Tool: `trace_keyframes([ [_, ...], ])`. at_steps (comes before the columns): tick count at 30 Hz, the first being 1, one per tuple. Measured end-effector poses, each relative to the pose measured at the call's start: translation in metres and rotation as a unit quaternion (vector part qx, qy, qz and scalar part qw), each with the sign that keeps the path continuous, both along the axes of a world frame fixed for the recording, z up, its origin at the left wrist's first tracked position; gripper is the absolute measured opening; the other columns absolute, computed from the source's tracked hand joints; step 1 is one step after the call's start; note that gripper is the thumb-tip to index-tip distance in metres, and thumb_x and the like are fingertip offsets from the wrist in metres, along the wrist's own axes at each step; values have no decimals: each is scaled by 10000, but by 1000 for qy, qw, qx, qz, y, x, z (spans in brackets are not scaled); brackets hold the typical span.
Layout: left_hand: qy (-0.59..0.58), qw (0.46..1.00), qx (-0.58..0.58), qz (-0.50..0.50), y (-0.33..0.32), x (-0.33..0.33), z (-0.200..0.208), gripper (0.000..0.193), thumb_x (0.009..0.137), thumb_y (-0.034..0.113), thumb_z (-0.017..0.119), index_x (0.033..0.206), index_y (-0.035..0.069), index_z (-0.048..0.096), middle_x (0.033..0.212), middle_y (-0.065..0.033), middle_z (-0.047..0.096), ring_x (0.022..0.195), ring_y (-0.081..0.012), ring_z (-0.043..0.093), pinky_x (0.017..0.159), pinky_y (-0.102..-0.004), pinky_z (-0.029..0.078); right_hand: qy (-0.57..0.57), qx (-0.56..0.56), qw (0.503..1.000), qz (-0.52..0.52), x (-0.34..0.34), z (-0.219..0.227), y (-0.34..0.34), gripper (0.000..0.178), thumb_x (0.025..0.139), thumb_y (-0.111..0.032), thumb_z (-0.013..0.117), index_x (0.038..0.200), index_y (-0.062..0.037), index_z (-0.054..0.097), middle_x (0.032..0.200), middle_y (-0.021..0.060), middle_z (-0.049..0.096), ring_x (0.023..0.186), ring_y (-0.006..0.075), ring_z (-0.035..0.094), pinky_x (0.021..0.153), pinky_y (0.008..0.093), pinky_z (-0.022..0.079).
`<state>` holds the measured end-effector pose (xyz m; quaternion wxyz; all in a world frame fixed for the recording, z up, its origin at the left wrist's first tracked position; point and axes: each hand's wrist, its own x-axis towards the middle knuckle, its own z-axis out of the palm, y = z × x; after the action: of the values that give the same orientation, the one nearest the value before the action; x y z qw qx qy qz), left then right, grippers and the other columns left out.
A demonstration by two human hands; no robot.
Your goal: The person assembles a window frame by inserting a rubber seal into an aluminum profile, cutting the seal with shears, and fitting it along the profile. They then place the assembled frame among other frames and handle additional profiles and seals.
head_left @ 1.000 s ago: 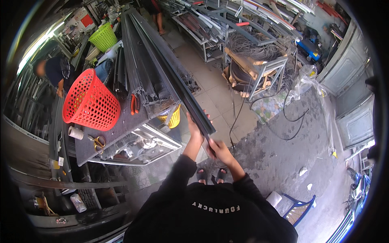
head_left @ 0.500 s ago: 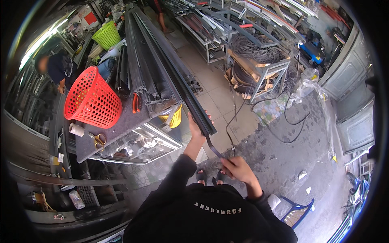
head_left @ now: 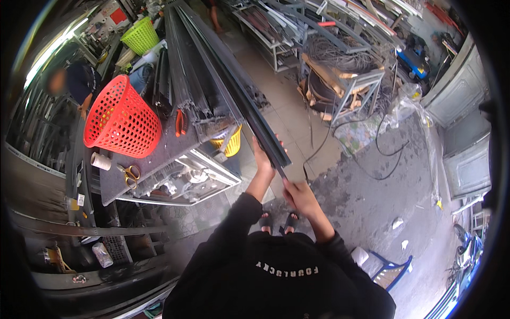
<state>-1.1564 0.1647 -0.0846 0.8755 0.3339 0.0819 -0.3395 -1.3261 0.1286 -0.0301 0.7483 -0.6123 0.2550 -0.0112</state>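
Observation:
My left hand (head_left: 262, 158) is closed from below around the near end of a long black metal profile (head_left: 247, 112), which slants away to the far left over the bundle on the bench. Just beyond that end, my right hand (head_left: 302, 199) grips a dark flat strip (head_left: 283, 175). A short length of the strip shows between the right fingers and the profile's end; whether it sits inside the profile's groove I cannot tell. More dark profiles (head_left: 194, 90) lie under and beside the held one.
On the bench (head_left: 119, 189) at left are a red perforated basket (head_left: 125, 125), red-handled pliers (head_left: 180, 123), scissors (head_left: 129, 175) and a tape roll (head_left: 101, 161). A yellow basket (head_left: 232, 142) stands beyond. Black cable (head_left: 380, 141) trails over the floor. A person (head_left: 79, 85) bends at far left.
My right hand has moved up toward the profile's end, so less strip shows between them. The profile's near end and my left hand have shifted slightly right and away from me.

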Motion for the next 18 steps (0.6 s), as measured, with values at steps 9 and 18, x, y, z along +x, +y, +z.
trace_keyframes([
  [9,26,1000,-3,-14,1,4,2,650,975,620,235,1109,55,529,1007,-107,593,784,-270,616,585,-440,543,-73,-162,983,-36,-29,-41,8,450,1014,-300,473,706,8,587,528,46,542,422,120,504,427,295,385],
  [18,-11,1000,-19,-15,3,3,-4,686,957,649,253,1111,39,527,1005,-109,585,833,-260,609,600,-434,546,-90,-88,991,-34,30,-29,5,506,1006,-322,497,666,38,604,494,64,538,422,133,517,456,305,414],
])
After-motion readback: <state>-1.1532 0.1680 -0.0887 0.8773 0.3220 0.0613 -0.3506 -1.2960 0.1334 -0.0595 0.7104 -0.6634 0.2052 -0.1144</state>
